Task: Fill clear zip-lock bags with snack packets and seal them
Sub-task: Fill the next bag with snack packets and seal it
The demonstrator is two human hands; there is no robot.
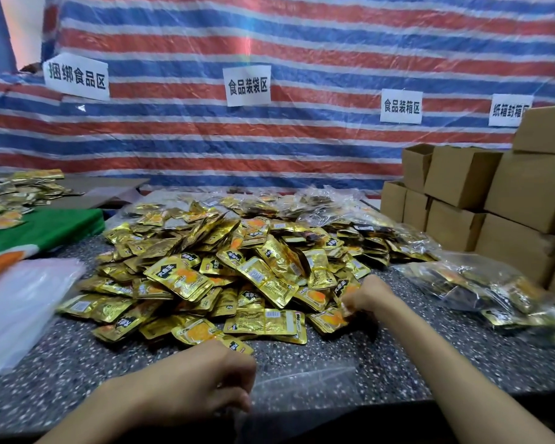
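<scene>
Pinching a gold foil snack packet (329,320) is the right hand (370,296); the left hand (202,379) is gripping a clear plastic zip-lock bag (302,384).

The gold foil snack packets (237,267) heaped before me carry orange pictures and black labels, on a dark grey stone tabletop (398,363) speckled white. Behind, the plastic tarpaulin (302,36) runs in red, blue and white stripes, beside brown cardboard boxes (526,187).

packing workshop, zone signs (247,85) on tarp (302,43), stacked cartons (462,200)
</scene>
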